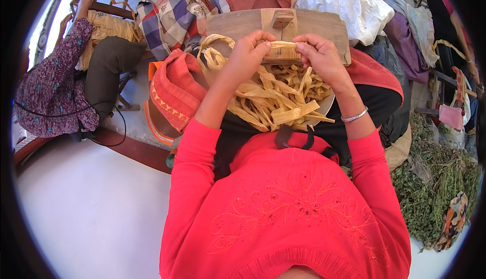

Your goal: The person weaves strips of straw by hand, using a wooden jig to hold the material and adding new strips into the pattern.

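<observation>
Between my two hands a short tan, flat fibrous strip (282, 44) is stretched level. My left hand (249, 52) pinches its left end between thumb and fingers, and my right hand (321, 56) pinches the right end. Just below lies a heap of similar tan strips (273, 94) on my lap, in a pale container (328, 104) of which only a bit of rim shows. A looped tan length (215, 56) hangs by my left wrist. Beyond the hands sits a wooden board (233, 23) with a small raised wooden block (282, 18).
Red towels (177, 89) drape over both sides of my lap. A white plastic bag (345, 8) and checked cloth (182, 13) lie beyond the board. To the left sits a person in patterned clothing (55, 84); another person (448, 21) is at far right. Dried green plants (430, 178) are piled at right.
</observation>
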Demonstrator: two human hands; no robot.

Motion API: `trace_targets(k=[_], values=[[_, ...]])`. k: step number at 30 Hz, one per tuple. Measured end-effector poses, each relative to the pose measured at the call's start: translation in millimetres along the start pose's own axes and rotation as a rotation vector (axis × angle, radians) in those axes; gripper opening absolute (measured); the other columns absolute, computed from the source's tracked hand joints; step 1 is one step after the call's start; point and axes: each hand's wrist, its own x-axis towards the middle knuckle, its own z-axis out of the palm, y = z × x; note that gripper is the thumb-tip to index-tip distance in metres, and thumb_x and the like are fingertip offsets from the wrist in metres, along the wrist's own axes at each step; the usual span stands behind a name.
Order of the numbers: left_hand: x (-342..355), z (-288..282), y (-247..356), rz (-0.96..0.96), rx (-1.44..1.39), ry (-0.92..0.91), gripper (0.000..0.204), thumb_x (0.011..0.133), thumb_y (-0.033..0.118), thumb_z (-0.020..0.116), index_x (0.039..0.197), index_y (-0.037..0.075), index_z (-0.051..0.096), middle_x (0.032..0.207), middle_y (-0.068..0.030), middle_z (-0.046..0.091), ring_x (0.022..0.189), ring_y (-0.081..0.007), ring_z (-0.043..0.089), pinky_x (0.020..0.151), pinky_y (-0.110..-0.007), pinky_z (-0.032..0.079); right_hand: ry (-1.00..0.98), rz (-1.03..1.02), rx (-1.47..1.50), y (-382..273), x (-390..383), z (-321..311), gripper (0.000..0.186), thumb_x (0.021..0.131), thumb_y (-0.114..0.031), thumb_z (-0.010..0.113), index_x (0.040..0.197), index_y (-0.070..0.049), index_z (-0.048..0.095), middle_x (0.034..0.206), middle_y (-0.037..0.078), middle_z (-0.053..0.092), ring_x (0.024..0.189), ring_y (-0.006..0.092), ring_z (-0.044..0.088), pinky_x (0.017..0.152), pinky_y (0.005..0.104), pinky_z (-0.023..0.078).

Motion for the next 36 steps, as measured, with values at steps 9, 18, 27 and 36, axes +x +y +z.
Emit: trace_targets(k=[9,18,27,36], values=[[30.8,0.8,-42.5,0.048,0.229,0.161,0.01,0.089,0.008,0.055,0.095,0.001,0.059,0.076,-0.0004,0.057,0.068,-0.0077,0.05,0.061,-0.022,0.041,0.106,-0.347,-0.54,31.3,23.3,4.0,0.018,0.088,-0.016,0.059,0.1,-0.003,0.065,0.073,0.006,0.062,0.058,0.0163,0.056,0.058,0.0303,0.048],[-17.4,39.0,-16.0,0.064,0.089,0.169,0.009,0.088,0.01,0.059,0.091,0.002,0.056,0.074,-0.0064,0.063,0.068,-0.0126,0.059,0.061,-0.029,0.048,0.423,-0.843,-0.846,-13.8,-39.5,15.8,0.012,0.085,-0.019,0.063,0.088,-0.008,0.065,0.08,0.009,0.063,0.079,0.0299,0.059,0.073,0.0386,0.046],[-61.6,75.3,8.4,-0.185,-0.295,-0.44,0.031,0.098,0.031,0.048,0.083,0.005,0.055,0.067,-0.0058,0.056,0.064,-0.0122,0.056,0.057,-0.028,0.044,0.327,-0.472,-0.62,-39.8,-78.1,-29.6,0.016,0.089,-0.011,0.062,0.077,-0.001,0.059,0.061,0.01,0.051,0.054,0.0227,0.05,0.051,0.0318,0.039],[-82.9,27.3,160.9,0.548,0.334,-0.309,0.026,0.084,0.026,0.064,0.088,0.0,0.065,0.072,-0.0102,0.063,0.061,-0.0198,0.063,0.054,-0.032,0.047,-0.628,-0.631,-0.121,-115.2,-134.2,17.5,0.011,0.089,-0.008,0.059,0.094,-0.004,0.068,0.065,0.006,0.058,0.057,0.0215,0.057,0.053,0.0308,0.043]])
